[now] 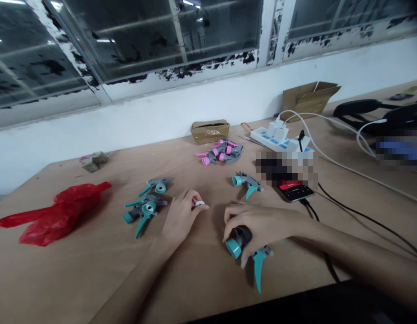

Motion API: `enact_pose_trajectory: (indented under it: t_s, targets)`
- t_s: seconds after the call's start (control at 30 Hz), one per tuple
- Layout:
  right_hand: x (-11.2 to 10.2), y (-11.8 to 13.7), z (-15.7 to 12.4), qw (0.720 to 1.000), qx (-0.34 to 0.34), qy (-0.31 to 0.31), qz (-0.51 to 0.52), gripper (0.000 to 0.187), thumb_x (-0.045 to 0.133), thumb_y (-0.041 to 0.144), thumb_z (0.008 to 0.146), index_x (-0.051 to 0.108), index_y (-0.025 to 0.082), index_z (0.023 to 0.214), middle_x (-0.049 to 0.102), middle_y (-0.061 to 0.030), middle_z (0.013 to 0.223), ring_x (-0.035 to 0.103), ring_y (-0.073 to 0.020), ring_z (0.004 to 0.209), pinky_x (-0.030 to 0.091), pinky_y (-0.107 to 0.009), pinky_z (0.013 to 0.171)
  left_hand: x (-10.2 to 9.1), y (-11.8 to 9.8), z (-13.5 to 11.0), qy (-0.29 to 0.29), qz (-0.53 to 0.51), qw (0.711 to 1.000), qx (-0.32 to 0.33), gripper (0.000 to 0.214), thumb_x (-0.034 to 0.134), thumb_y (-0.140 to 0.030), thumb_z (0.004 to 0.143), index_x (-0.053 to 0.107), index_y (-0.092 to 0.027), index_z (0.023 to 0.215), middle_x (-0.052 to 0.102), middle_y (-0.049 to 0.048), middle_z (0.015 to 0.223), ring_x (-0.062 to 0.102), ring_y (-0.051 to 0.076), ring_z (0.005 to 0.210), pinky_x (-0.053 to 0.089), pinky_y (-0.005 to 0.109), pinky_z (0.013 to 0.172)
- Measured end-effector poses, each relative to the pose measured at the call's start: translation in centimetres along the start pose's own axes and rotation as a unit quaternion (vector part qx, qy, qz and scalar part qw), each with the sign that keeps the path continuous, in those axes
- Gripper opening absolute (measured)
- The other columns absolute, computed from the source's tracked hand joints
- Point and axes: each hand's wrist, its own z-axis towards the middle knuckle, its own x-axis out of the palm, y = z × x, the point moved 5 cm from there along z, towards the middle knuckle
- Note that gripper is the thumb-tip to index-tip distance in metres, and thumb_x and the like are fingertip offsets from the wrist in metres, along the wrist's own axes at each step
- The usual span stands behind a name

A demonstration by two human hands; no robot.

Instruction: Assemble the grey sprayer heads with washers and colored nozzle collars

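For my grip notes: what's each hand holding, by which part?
Left hand: small white piece, exact hold unclear. Right hand: spray head, by its dark body.

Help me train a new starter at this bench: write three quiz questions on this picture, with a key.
1. What colour is the collar of the spray head in the right hand: A pink, B teal, or C white?
2. True or false: the pink-and-grey spray heads lie closer to the small cardboard box than to the red plastic bag.
3. Fill the gap: the left hand holds a small ____ piece between thumb and fingers.

Key: 1. B, teal. 2. True. 3. White.
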Motion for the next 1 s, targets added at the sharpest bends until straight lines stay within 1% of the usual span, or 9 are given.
enact_pose_trajectory:
  t_s: [0.1, 0.2, 0.3, 0.37, 0.5, 0.63, 0.73, 0.9, 1.0]
  targets:
    - [0.2, -0.7, 0.3, 0.999, 0.023, -0.03, -0.006, 0.031, 0.074, 0.043, 0.064, 0.067, 0.024, 0.088, 0.058, -0.001, 0.089, 0.056, -0.0166, 0.084, 0.043, -0.028, 0.076, 0.2, -0.3, -0.2, 0.002, -0.061, 0.998, 0.001, 0.009, 0.059, -0.025, 0.08, 0.058, -0.018, 0.074, 0.063, 0.0008, 0.075, 0.06, 0.017, 0.071, 0.046, 0.029, 0.067]
    - [-0.6, -1.5, 0.5, 0.992, 0.063, -0.11, 0.009, 0.032, 0.071, 0.042, 0.069, 0.065, 0.021, 0.093, 0.059, -0.0015, 0.089, 0.057, -0.014, 0.077, 0.044, -0.026, 0.073, -0.1, -1.2, -0.4, 0.009, -0.138, 0.99, 0.004, 0.011, 0.053, -0.028, 0.084, 0.06, -0.019, 0.083, 0.068, 0.0014, 0.082, 0.064, 0.015, 0.074, 0.051, 0.026, 0.067]
    - [-1.8, -1.9, 0.5, 0.977, 0.09, -0.194, 0.019, 0.03, 0.068, 0.038, 0.074, 0.063, 0.019, 0.096, 0.062, -0.0014, 0.087, 0.057, -0.0138, 0.077, 0.044, -0.025, 0.071, -0.8, -2.0, -0.5, 0.02, -0.289, 0.957, -0.023, 0.014, 0.057, -0.029, 0.081, 0.062, -0.017, 0.086, 0.07, 0.0037, 0.085, 0.066, 0.016, 0.074, 0.054, 0.026, 0.066]
    - [-2.1, -2.0, 0.4, 0.97, 0.097, -0.222, 0.027, 0.028, 0.068, 0.037, 0.074, 0.062, 0.02, 0.097, 0.064, -0.001, 0.087, 0.057, -0.0142, 0.079, 0.044, -0.025, 0.07, -1.0, -2.4, -0.6, 0.028, -0.356, 0.933, -0.046, 0.012, 0.062, -0.026, 0.077, 0.064, -0.016, 0.084, 0.07, 0.0039, 0.081, 0.065, 0.015, 0.07, 0.054, 0.027, 0.066]
    - [-1.9, -2.0, 0.4, 0.966, 0.083, -0.239, 0.05, 0.03, 0.069, 0.035, 0.074, 0.062, 0.021, 0.099, 0.066, -0.0014, 0.091, 0.059, -0.0147, 0.081, 0.045, -0.026, 0.072, -0.4, -2.6, -1.1, 0.02, -0.352, 0.935, -0.041, 0.011, 0.065, -0.026, 0.075, 0.066, -0.016, 0.08, 0.069, 0.0028, 0.075, 0.063, 0.014, 0.067, 0.053, 0.027, 0.067]
    - [-1.3, -1.9, 0.6, 0.965, 0.058, -0.248, 0.061, 0.03, 0.071, 0.035, 0.071, 0.063, 0.02, 0.097, 0.066, -0.0015, 0.088, 0.06, -0.0146, 0.079, 0.046, -0.027, 0.072, 0.4, -2.5, -1.8, -0.019, -0.326, 0.945, -0.014, 0.011, 0.063, -0.029, 0.078, 0.064, -0.019, 0.079, 0.068, 0.0023, 0.079, 0.062, 0.016, 0.073, 0.051, 0.028, 0.069]
    - [-1.1, -2.0, 0.6, 0.963, 0.052, -0.255, 0.066, 0.03, 0.072, 0.033, 0.071, 0.064, 0.02, 0.096, 0.067, -0.0019, 0.088, 0.061, -0.0145, 0.079, 0.047, -0.027, 0.072, 0.7, -2.7, -2.1, -0.018, -0.31, 0.951, 0.002, 0.008, 0.062, -0.027, 0.079, 0.062, -0.02, 0.08, 0.066, 0.0014, 0.08, 0.062, 0.015, 0.073, 0.051, 0.027, 0.068]
    - [-1.3, -2.1, 0.5, 0.96, 0.054, -0.267, 0.072, 0.03, 0.071, 0.035, 0.071, 0.063, 0.02, 0.096, 0.067, -0.0017, 0.09, 0.062, -0.0144, 0.08, 0.048, -0.027, 0.073, 0.3, -3.2, -2.1, -0.032, -0.275, 0.96, 0.036, 0.005, 0.062, -0.025, 0.079, 0.06, -0.02, 0.078, 0.06, 0.0019, 0.082, 0.059, 0.015, 0.075, 0.05, 0.025, 0.065]
    - [-1.5, -2.0, 0.5, 0.96, 0.053, -0.265, 0.072, 0.028, 0.07, 0.033, 0.072, 0.063, 0.019, 0.096, 0.067, -0.002, 0.089, 0.062, -0.0141, 0.079, 0.048, -0.027, 0.072, 0.1, -3.6, -2.0, -0.027, -0.242, 0.968, 0.06, 0.003, 0.062, -0.023, 0.079, 0.062, -0.02, 0.078, 0.058, 0.0014, 0.084, 0.057, 0.012, 0.072, 0.047, 0.022, 0.06]
